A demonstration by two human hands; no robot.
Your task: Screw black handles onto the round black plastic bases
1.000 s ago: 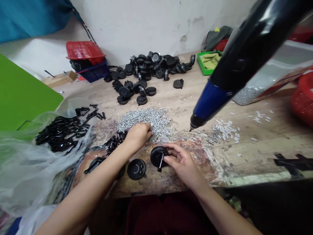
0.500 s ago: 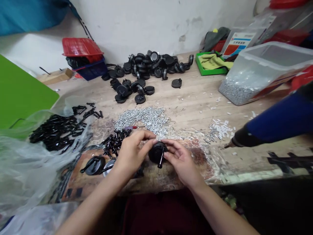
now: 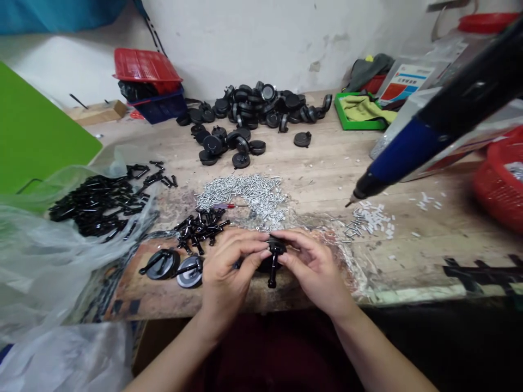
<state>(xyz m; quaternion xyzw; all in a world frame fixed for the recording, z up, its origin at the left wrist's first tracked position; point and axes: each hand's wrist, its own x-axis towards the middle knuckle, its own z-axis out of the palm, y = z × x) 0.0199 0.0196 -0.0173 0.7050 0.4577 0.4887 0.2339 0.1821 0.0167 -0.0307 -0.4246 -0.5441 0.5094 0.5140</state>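
Between my two hands is a round black suction-cup base with a short black arm (image 3: 273, 272) that points down toward me. My left hand (image 3: 232, 261) pinches it from the left with thumb and fingertips. From the other side my right hand (image 3: 312, 264) grips its edge, fingers curled at the top. Part of the base is hidden by the fingers. Left of my left hand, two similar bases with arms, one (image 3: 161, 265) and another (image 3: 190, 272), lie on the worn board. Loose black arms (image 3: 200, 228) are heaped behind my left hand.
A blue-and-black electric screwdriver (image 3: 400, 152) hangs at the right, tip down. Silver screws (image 3: 245, 193) and white plastic bits (image 3: 373, 218) lie beyond my hands. Many black bases (image 3: 249, 106) are piled at the wall. More black arms (image 3: 96, 204) spill from a plastic bag. A red basket (image 3: 500, 185) stands right.
The left hand has closed further round the base, and the held arm now points straighter toward me. The screwdriver has swung left and up in view. The camera view has shifted slightly.
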